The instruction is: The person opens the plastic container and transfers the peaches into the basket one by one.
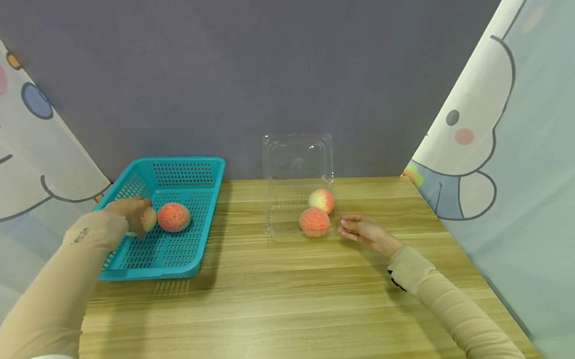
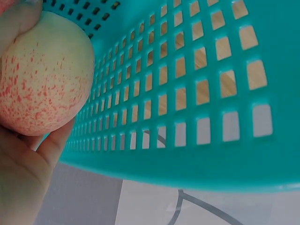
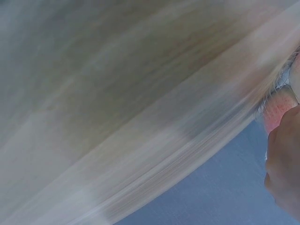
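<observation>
My left hand [image 1: 129,214] is inside the blue basket [image 1: 212,214], gripping a pale peach [image 2: 47,75] speckled with red. Beside it in the basket lies a redder peach [image 1: 173,217]. At the middle of the table stands a clear plastic box [image 1: 281,222] with its lid [image 1: 297,155] raised against the back wall. Two peaches sit on its right side: a yellow-and-pink peach [image 1: 321,200] behind and an orange-pink peach [image 1: 315,222] in front. My right hand [image 1: 367,234] pinches the box's right edge; the fingertips are partly hidden in the right wrist view.
Wood-grain table [image 1: 282,311] extends in front of the basket and box. A grey wall [image 1: 293,68] rises behind, with cartoon-printed sheets [image 1: 476,125] at both sides. The basket's perforated side [image 2: 164,89] is close to the left hand.
</observation>
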`<state>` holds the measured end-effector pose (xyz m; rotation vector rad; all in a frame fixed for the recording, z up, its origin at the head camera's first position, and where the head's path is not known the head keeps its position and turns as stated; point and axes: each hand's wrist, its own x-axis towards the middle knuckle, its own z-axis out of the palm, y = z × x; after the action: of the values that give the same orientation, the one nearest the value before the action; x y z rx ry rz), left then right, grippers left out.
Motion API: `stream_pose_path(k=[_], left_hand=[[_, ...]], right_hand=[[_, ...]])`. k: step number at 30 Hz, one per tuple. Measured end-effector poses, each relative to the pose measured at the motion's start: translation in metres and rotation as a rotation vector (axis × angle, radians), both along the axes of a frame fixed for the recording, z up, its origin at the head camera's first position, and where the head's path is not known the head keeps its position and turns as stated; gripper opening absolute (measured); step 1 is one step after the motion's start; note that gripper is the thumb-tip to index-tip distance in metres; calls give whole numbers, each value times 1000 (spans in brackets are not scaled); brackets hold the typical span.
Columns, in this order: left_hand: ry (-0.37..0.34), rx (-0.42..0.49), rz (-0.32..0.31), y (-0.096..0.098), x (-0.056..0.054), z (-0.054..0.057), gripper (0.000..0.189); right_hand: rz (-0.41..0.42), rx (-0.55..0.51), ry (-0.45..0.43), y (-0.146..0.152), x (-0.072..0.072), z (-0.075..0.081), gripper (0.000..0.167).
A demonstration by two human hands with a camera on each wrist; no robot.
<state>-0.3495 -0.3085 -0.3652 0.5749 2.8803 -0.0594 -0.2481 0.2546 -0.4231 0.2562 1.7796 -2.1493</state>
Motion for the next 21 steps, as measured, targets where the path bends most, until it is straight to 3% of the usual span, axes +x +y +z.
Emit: stream_pose_path(k=[13,21], left_hand=[[-78,-36,76,1,1,-11,99],[-127,7,110,2,2,-11,104]], right_hand=[[12,-2,5,0,0,-3,54],[18,-10,10,0,0,-1,54]])
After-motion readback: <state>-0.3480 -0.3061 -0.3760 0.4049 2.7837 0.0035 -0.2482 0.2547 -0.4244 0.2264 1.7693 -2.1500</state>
